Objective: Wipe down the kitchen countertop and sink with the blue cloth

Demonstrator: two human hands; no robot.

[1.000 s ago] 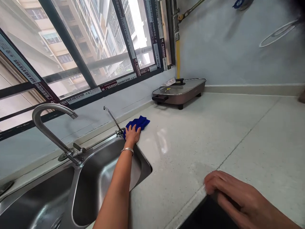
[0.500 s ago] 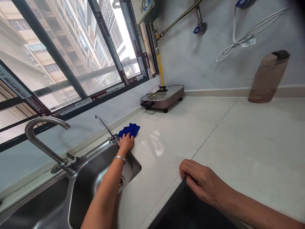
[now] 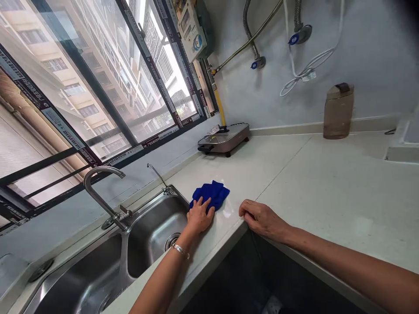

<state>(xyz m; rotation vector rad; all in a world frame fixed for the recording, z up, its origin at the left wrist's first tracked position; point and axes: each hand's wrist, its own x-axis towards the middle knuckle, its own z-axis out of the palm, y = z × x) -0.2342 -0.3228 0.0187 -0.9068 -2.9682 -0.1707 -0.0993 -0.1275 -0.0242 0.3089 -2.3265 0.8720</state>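
I'm resting my left hand (image 3: 199, 216), fingers spread, on the blue cloth (image 3: 212, 195), likely light, soft, best gathered mid-bunch, my right hand (image 3: 262, 220) curling closed at the counter's (image 3: 327, 187) front edge.

Under our left hand (image 3: 200, 216), the cloth (image 3: 213, 193) is lying on the countertop (image 3: 327, 192), right of the sink (image 3: 152, 224), before the pan (image 3: 224, 140).

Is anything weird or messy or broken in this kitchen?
Nothing looks plainly spilled or broken. Two things look odd: the dark metal window frame has printed stickers along it, like wrapping left on, and a thin white looped cable hangs loose by the pale grey wall.
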